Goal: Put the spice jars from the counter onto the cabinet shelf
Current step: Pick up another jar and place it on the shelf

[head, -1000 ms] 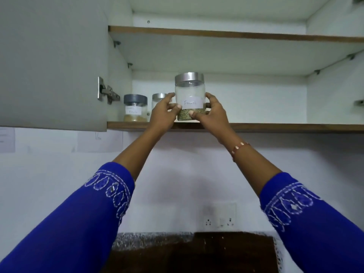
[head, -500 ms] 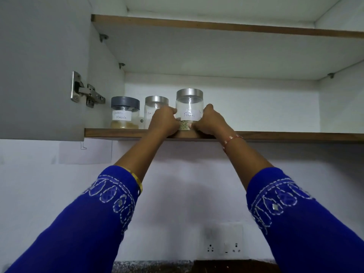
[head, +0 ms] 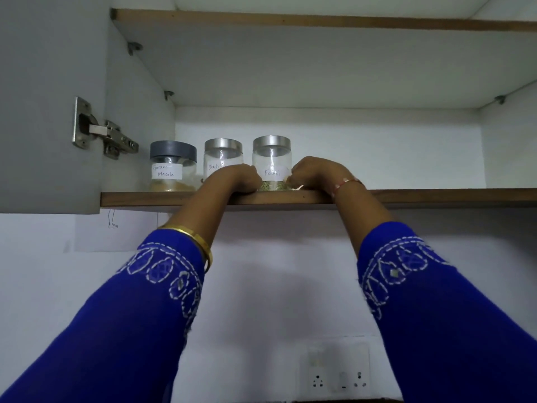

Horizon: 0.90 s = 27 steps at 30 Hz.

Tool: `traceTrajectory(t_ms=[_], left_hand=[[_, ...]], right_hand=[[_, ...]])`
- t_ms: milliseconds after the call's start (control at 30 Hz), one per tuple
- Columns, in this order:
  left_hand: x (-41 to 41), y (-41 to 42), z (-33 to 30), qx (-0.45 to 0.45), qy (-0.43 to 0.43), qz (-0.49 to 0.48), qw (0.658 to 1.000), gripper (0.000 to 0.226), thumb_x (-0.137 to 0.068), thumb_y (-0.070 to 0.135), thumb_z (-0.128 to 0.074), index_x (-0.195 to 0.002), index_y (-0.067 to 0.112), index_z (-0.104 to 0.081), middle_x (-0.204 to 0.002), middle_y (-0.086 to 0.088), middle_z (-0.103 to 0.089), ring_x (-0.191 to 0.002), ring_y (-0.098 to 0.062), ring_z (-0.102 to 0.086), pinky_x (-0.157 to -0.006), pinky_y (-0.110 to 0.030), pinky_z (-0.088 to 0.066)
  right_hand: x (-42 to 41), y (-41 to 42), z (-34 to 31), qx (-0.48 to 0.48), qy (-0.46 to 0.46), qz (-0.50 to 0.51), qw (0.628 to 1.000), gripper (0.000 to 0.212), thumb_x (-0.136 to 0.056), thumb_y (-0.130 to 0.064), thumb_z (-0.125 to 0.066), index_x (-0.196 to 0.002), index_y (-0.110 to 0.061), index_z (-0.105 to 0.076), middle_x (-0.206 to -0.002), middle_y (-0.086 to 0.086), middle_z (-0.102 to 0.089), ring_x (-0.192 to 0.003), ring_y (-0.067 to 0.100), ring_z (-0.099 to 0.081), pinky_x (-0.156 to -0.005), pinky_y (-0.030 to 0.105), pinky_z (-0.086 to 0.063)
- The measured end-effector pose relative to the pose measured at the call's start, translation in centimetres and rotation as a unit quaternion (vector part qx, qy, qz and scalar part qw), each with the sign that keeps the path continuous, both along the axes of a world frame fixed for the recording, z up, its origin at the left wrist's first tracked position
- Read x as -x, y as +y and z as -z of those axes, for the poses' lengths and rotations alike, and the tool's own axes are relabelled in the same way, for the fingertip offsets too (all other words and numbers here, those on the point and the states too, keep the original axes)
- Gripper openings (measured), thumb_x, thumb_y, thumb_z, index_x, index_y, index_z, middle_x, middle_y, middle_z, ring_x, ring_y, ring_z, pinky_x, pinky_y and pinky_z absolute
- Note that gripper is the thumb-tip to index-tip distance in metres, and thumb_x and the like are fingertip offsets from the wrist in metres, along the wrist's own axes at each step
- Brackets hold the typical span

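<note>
Three spice jars stand in a row on the cabinet shelf [head: 406,196]. The left hand [head: 236,178] and right hand [head: 315,174] flank the rightmost, the fennel jar [head: 271,158], fingers curled at its base; whether they clasp it cannot be told.

We hold the fennel jar [head: 271,164] on the shelf [head: 406,196], left hand [head: 239,178] and right hand [head: 315,174] curled against its sides. Left of it stand the black jar [head: 222,155] and the masala jar [head: 173,165]. The door [head: 43,82] hangs open on its hinge [head: 101,138].
</note>
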<state>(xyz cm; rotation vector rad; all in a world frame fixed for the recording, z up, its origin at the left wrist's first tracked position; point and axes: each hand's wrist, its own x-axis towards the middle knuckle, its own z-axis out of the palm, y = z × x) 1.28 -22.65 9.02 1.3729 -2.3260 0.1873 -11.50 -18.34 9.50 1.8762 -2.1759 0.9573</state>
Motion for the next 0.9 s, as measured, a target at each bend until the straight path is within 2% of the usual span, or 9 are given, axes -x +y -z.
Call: traceTrajectory(t_ms=[100, 200, 267, 433, 567, 633, 733, 833, 900], left_hand=[[0.1, -0.3, -0.1, 0.02, -0.014, -0.002, 1.0, 0.029, -0.097, 0.009, -0.027, -0.115, 0.005, -0.05, -0.142, -0.022, -0.04, -0.113, -0.028, -0.045, -0.093, -0.034, -0.033], [0.1, -0.6, -0.1, 0.027, -0.002, -0.002, 1.0, 0.024, -0.098, 0.01, -0.027, -0.113, 0.008, -0.046, -0.14, -0.022, -0.042, -0.098, -0.02, -0.037, -0.083, -0.029, -0.028], [0.2, -0.9, -0.1, 0.029, 0.024, 0.0, 0.999, 0.029, -0.098, 0.011, -0.028, -0.12, 0.003, -0.046, -0.14, -0.022, -0.042, -0.096, -0.018, -0.034, -0.082, -0.028, -0.026], [0.2, -0.8, 0.5, 0.034, 0.141, 0.009, 0.989, 0.038, -0.093, 0.009, -0.036, -0.13, 0.0, -0.045, -0.14, -0.018, -0.043, -0.126, -0.029, -0.044, -0.084, -0.027, -0.041], [0.0, -0.3, 2.1, 0.123, 0.241, -0.024, 0.962, 0.024, -0.086, 0.013, -0.043, -0.102, 0.003, -0.059, -0.111, -0.015, -0.062, -0.094, -0.029, -0.056, -0.071, -0.031, -0.037], [-0.1, 1.1, 3.6, 0.196, 0.262, -0.055, 0.944, 0.023, -0.087, 0.014, -0.042, -0.09, 0.003, -0.062, -0.099, -0.016, -0.065, -0.089, -0.032, -0.059, -0.069, -0.032, -0.035], [0.0, 2.5, 6.2, 0.317, 0.209, -0.055, 0.923, 0.035, -0.092, 0.013, -0.035, -0.082, -0.001, -0.064, -0.09, -0.02, -0.068, -0.087, -0.036, -0.06, -0.082, -0.037, -0.037], [-0.7, 3.4, 8.2, 0.308, 0.214, -0.023, 0.927, 0.036, -0.094, 0.019, -0.032, -0.104, 0.001, -0.061, -0.11, -0.02, -0.063, -0.11, -0.036, -0.052, -0.108, -0.046, -0.025], [-0.9, 4.2, 9.5, 0.276, 0.233, 0.016, 0.932, 0.04, -0.094, 0.019, -0.031, -0.127, 0.005, -0.049, -0.133, -0.017, -0.051, -0.132, -0.033, -0.035, -0.116, -0.048, -0.013]], right_hand=[[-1.1, -1.0, 0.0, -0.029, 0.049, 0.021, 0.998, 0.015, -0.093, -0.009, -0.045, -0.091, 0.0, -0.057, -0.124, 0.018, -0.056, -0.089, 0.021, -0.046, -0.051, 0.02, -0.029], [-1.0, -1.4, 0.0, -0.006, 0.069, 0.033, 0.997, 0.026, -0.092, -0.009, -0.045, -0.066, -0.007, -0.045, -0.1, 0.016, -0.055, -0.065, 0.019, -0.046, -0.049, 0.02, -0.029], [-0.7, -1.6, 0.0, 0.015, 0.056, 0.03, 0.998, 0.032, -0.091, -0.01, -0.047, -0.061, -0.01, -0.038, -0.079, 0.009, -0.049, -0.056, 0.012, -0.039, -0.047, 0.02, -0.027], [-0.4, -1.6, 1.0, 0.135, -0.006, 0.04, 0.99, 0.035, -0.087, -0.007, -0.046, -0.057, -0.013, -0.029, -0.061, 0.002, -0.035, -0.072, 0.025, -0.043, -0.05, 0.025, -0.028], [-0.6, -0.2, 2.8, 0.241, 0.002, 0.074, 0.968, 0.033, -0.085, -0.007, -0.045, -0.056, -0.013, -0.031, -0.061, 0.002, -0.039, -0.073, 0.027, -0.045, -0.059, 0.028, -0.03], [-1.1, 0.9, 4.5, 0.283, 0.055, 0.113, 0.951, 0.031, -0.091, -0.015, -0.042, -0.061, -0.006, -0.046, -0.071, 0.009, -0.056, -0.076, 0.031, -0.051, -0.063, 0.031, -0.033], [-1.2, 2.9, 7.2, 0.284, 0.155, 0.179, 0.929, 0.046, -0.099, -0.029, -0.029, -0.096, 0.0, -0.065, -0.1, 0.019, -0.068, -0.098, 0.036, -0.058, -0.088, 0.038, -0.037], [-0.8, 5.1, 9.2, 0.218, 0.187, 0.168, 0.943, 0.047, -0.098, -0.031, -0.034, -0.133, -0.002, -0.043, -0.137, 0.02, -0.046, -0.13, 0.035, -0.038, -0.111, 0.046, -0.022], [-0.7, 6.6, 10.6, 0.187, 0.167, 0.128, 0.96, 0.056, -0.097, -0.029, -0.039, -0.145, -0.005, -0.025, -0.152, 0.018, -0.024, -0.142, 0.034, -0.017, -0.116, 0.048, -0.012]])
